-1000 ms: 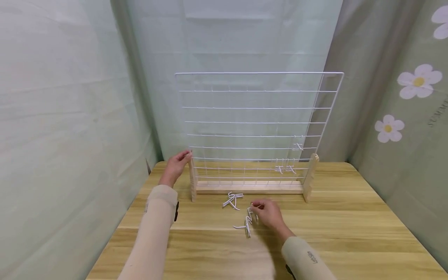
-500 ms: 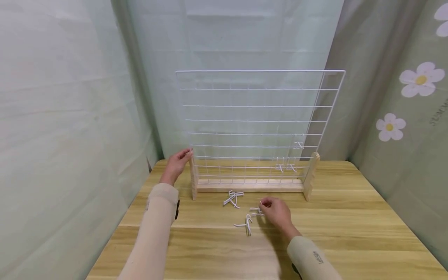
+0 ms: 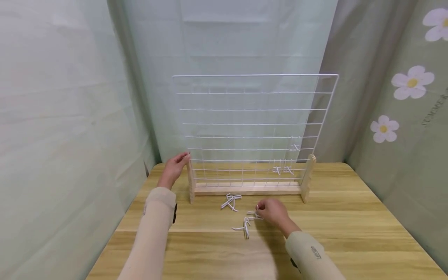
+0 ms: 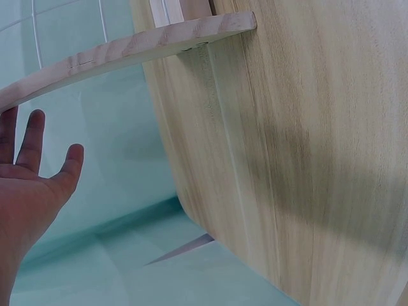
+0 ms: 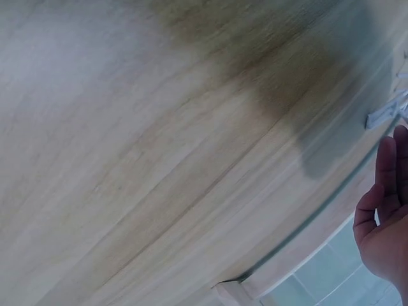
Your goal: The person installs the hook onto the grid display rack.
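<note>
Head view, with twelve o'clock straight ahead of the right hand (image 3: 273, 212): closest to me, at eight o'clock, a loose hook (image 3: 246, 229) lies on the table (image 3: 350, 237). Just beyond, the right hand's thumb and forefinger appear closed narrowly on a white wire hook (image 3: 251, 212) at nine, low over the wood; I can't tell whether the two hooks touch. A small hook cluster (image 3: 230, 201) sits between nine and ten, just before the rack base (image 3: 245, 191). Around ten, the left hand (image 3: 173, 168) pinches the top of the left wooden post (image 3: 191, 182). Farther up, from twelve to one, three hung hooks (image 3: 288, 170) sit on the wire grid (image 3: 255, 74). I read this as the picking-up step; the next move calls for lifting that hook clear and turning its prongs towards the bars.
</note>
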Demonstrator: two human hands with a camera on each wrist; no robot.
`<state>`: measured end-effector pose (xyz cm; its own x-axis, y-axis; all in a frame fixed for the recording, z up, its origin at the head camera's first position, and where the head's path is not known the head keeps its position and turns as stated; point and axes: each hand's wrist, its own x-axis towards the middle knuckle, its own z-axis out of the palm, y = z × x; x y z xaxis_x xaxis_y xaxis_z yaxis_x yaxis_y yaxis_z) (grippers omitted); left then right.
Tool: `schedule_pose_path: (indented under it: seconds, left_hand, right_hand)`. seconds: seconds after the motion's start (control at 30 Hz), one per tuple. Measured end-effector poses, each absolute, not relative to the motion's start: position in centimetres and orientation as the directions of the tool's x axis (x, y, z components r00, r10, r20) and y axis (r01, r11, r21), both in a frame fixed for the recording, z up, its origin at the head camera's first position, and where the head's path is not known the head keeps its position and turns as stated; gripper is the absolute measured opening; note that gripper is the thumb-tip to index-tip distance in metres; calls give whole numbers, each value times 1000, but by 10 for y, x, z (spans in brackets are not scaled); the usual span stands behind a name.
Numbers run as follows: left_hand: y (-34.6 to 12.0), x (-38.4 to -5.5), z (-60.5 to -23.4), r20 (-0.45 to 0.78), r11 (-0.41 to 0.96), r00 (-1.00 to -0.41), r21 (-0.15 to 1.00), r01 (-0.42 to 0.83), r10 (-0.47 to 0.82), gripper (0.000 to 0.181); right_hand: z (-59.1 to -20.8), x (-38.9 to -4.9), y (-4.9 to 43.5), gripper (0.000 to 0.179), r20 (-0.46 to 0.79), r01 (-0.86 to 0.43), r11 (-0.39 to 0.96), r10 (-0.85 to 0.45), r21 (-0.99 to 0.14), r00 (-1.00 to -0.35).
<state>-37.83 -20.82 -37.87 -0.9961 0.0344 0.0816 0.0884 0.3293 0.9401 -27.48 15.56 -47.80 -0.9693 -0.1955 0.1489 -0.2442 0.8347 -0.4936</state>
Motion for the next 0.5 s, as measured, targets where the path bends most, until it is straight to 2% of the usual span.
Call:
schedule_pose_path:
  seconds: [0.23, 0.37, 0.5]
  left_hand:
    - [-208, -378, -379, 71, 336, -997, 939, 79, 36, 55]
    - [-208, -378, -381, 82, 325, -996, 941, 90, 38, 54]
    - [-208, -378, -381, 94, 330, -995, 939, 101, 39, 54]
  right_hand:
    - [-482, -274, 156, 14, 171, -234, 830, -169, -506, -971]
    - [-489, -271, 155, 11, 200, -153, 776, -35, -612, -979]
    - [-492, -269, 149, 8, 254, -93, 714, 122, -694, -959]
